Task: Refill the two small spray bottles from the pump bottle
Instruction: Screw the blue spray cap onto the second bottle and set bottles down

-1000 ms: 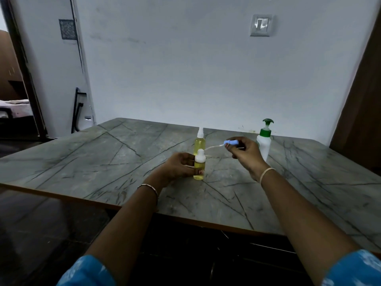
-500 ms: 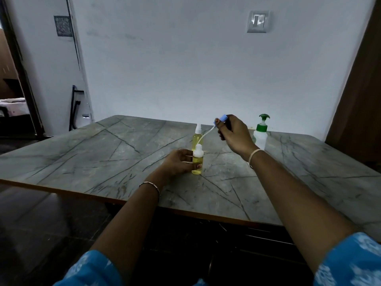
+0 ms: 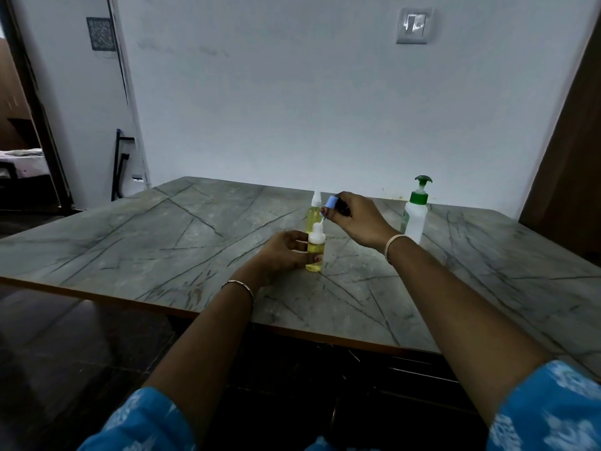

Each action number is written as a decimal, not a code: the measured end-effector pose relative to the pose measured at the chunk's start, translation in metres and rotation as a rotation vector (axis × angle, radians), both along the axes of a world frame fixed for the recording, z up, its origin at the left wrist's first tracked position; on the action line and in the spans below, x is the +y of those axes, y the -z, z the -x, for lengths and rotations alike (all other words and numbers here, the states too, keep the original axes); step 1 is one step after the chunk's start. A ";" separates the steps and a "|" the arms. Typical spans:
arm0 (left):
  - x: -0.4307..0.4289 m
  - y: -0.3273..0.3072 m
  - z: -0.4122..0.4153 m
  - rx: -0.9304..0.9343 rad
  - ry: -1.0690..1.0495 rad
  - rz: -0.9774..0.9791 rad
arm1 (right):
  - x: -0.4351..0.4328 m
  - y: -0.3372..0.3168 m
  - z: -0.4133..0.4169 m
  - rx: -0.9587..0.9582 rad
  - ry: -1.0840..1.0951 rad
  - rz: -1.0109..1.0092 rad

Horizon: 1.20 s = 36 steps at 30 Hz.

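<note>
A small spray bottle (image 3: 315, 247) with yellow liquid stands upright on the grey table (image 3: 195, 249), its neck uncovered. My left hand (image 3: 286, 252) grips its body from the left. My right hand (image 3: 353, 219) holds the blue spray head (image 3: 331, 202) just above the neck, and its thin dip tube reaches down into the opening. A second small spray bottle (image 3: 314, 212), capped in white and filled with yellow liquid, stands right behind. The white pump bottle (image 3: 415, 216) with a green pump stands to the right, past my right wrist.
The table's near edge (image 3: 292, 332) runs across the lower middle, with dark floor below. A white wall with a light switch (image 3: 413, 26) rises behind the table. A dark doorway (image 3: 19, 164) opens at the far left.
My right hand has brought the blue spray head down and left, from tilted beside the bottle to above its neck, the tube now entering the opening. My left hand keeps holding the bottle.
</note>
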<state>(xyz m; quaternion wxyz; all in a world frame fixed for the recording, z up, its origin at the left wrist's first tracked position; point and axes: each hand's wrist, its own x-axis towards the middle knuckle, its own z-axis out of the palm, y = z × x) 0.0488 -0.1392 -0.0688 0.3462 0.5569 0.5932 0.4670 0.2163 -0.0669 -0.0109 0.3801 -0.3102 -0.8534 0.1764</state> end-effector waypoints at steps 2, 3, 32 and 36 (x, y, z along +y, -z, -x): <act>0.000 -0.001 0.001 0.023 -0.003 -0.005 | -0.001 0.001 0.002 0.003 -0.033 0.056; 0.001 -0.001 0.001 0.034 0.001 -0.007 | 0.000 0.002 0.002 0.010 -0.048 0.084; 0.058 -0.016 -0.016 0.023 0.089 0.090 | 0.051 0.011 -0.006 0.064 -0.108 0.164; 0.063 -0.016 -0.019 -0.062 0.086 0.081 | 0.057 0.018 -0.007 0.142 -0.128 0.222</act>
